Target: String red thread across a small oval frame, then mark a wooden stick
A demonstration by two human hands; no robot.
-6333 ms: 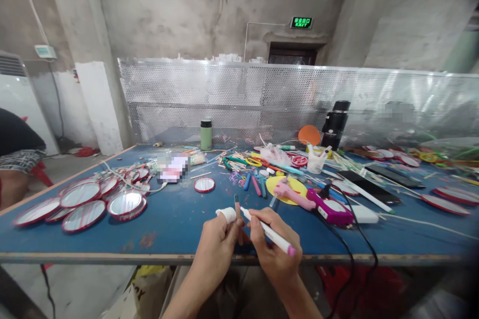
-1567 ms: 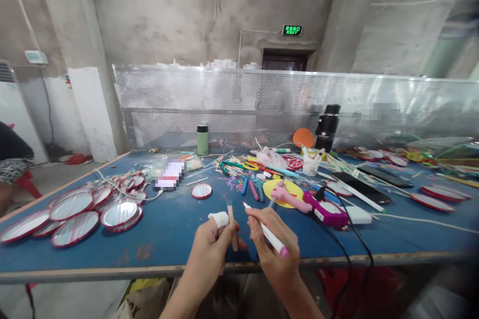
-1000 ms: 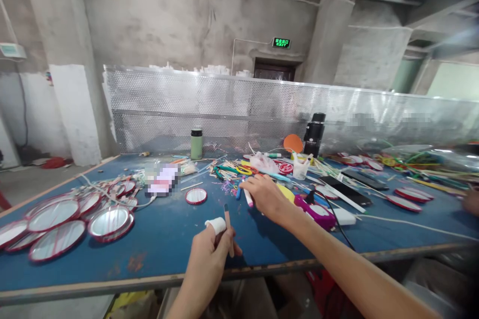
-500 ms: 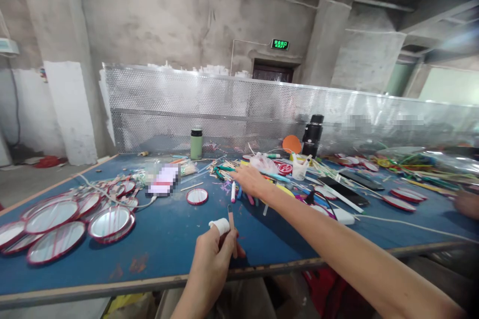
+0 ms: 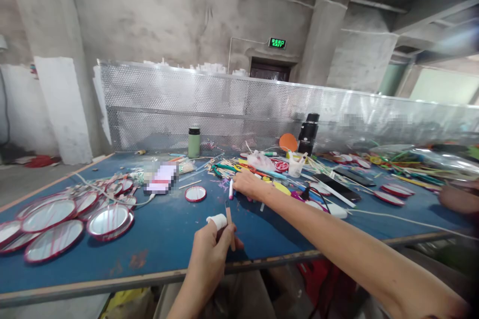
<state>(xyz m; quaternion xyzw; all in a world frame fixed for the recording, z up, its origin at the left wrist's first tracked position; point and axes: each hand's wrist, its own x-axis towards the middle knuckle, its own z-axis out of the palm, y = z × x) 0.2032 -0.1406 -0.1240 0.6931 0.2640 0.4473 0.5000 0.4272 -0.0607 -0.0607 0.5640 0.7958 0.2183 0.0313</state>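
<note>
My left hand [image 5: 209, 251] is closed near the table's front edge, with white wrapping on one finger. A thin flat wooden stick [image 5: 229, 224], darker at its upper end, is pinched in it and points up. My right hand [image 5: 247, 184] reaches over the clutter at the middle of the table, palm down. Its fingertips are right beside a white marker pen [image 5: 231, 189] with a pink end; whether they grip it I cannot tell. Colourful pens and green-handled pliers [image 5: 220, 170] lie around that hand. A small round red-rimmed mirror [image 5: 195, 194] lies to the left.
Several red-rimmed mirrors [image 5: 54, 239] are heaped at the left, near a phone [image 5: 164, 178] on a white cable. Behind stand a green bottle [image 5: 194, 142] and a black flask [image 5: 309, 134]. Another phone [image 5: 339, 187] lies to the right. Another person's hand [image 5: 458, 199] is at the far right.
My right hand has come down and nearer to me, and its fingertips are now beside the marker pen. The left hand keeps hold of the stick. The view has shifted slightly.
</note>
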